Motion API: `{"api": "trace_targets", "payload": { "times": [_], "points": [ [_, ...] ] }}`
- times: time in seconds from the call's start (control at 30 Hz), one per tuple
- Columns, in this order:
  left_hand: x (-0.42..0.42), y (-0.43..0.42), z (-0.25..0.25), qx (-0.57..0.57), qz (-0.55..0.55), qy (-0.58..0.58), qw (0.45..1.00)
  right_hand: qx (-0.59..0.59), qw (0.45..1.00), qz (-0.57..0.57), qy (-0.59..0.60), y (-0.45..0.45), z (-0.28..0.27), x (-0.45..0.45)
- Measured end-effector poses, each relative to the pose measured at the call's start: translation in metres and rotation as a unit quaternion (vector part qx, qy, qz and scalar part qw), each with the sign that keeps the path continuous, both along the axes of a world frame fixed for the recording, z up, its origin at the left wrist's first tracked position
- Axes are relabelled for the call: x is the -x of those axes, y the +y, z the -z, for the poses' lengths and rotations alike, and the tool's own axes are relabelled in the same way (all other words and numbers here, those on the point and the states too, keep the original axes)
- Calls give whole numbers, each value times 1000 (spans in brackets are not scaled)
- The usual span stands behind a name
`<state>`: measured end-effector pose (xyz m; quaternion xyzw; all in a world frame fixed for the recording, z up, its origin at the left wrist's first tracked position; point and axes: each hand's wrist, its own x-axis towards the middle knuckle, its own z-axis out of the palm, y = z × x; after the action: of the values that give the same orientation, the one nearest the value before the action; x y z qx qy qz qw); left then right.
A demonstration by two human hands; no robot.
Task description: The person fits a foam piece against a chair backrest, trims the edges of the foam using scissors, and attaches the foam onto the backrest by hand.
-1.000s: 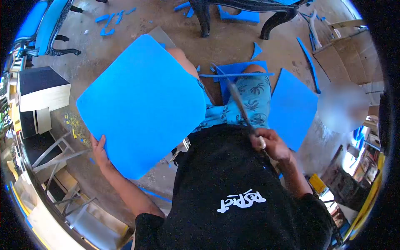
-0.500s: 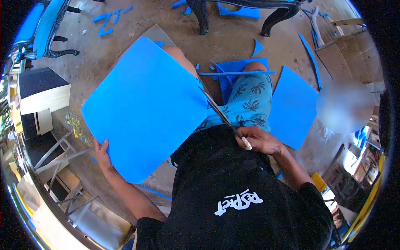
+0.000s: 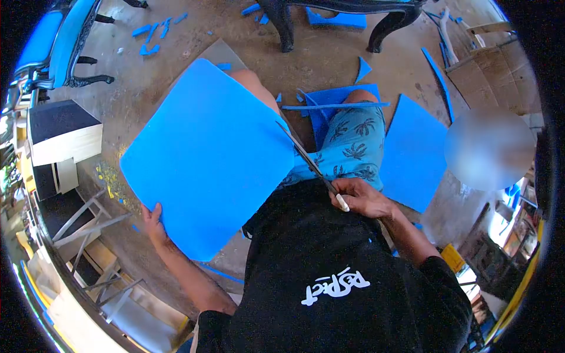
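Observation:
A large blue foam sheet (image 3: 206, 159) with rounded corners lies over my lap, tilted to the left. My left hand (image 3: 155, 226) grips its lower left edge, thumb on top and the other fingers mostly hidden beneath. In my right hand (image 3: 366, 199) is a pair of long dark scissors (image 3: 310, 160), with a white end showing by the fingers. The blades point up and left, and their tips are at the sheet's right edge. A narrow blue foam strip (image 3: 335, 106) lies across my right knee, over another blue foam piece (image 3: 318, 97).
Another blue foam sheet (image 3: 414, 153) lies on the floor at right. Blue scraps (image 3: 154, 32) are scattered ahead, near a dark carved furniture frame (image 3: 285, 26). A blue-upholstered chair (image 3: 65, 35) stands at upper left, cardboard (image 3: 497, 73) at upper right, metal-legged furniture (image 3: 88, 235) at left.
The foam sheet and my left hand have shifted slightly right and down in view. The scissors' tips have moved a little up and left along the sheet's right edge.

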<state>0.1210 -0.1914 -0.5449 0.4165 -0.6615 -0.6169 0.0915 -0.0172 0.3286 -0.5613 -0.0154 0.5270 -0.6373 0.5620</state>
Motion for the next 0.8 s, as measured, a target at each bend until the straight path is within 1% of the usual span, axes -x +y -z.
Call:
{"api": "trace_targets", "payload": {
  "times": [0.07,0.13,0.2,0.3,0.4,0.53,0.6,0.67,0.8],
  "points": [
    [-1,-1,2,10,5,2,1000,-24,999,-8,25,-1,-5,3],
    [2,1,2,19,10,4,1000,-20,999,-7,27,-1,-6,4],
    [5,6,-1,2,22,30,999,-16,1000,-7,26,0,-4,3],
    [12,15,-11,-15,17,15,1000,-6,1000,4,25,2,1,1],
    [12,17,-9,-10,20,20,1000,-21,999,-9,26,2,-1,2],
    [4,7,2,4,11,18,1000,-20,1000,9,20,2,-2,-1],
    [4,12,3,-27,-7,44,999,-21,1000,9,18,3,-3,0],
    [5,18,2,-26,-17,38,999,-61,997,-24,35,5,-7,2],
    [6,34,-2,-39,-15,27,999,-87,995,-19,51,22,-7,-8]
  ]
}}
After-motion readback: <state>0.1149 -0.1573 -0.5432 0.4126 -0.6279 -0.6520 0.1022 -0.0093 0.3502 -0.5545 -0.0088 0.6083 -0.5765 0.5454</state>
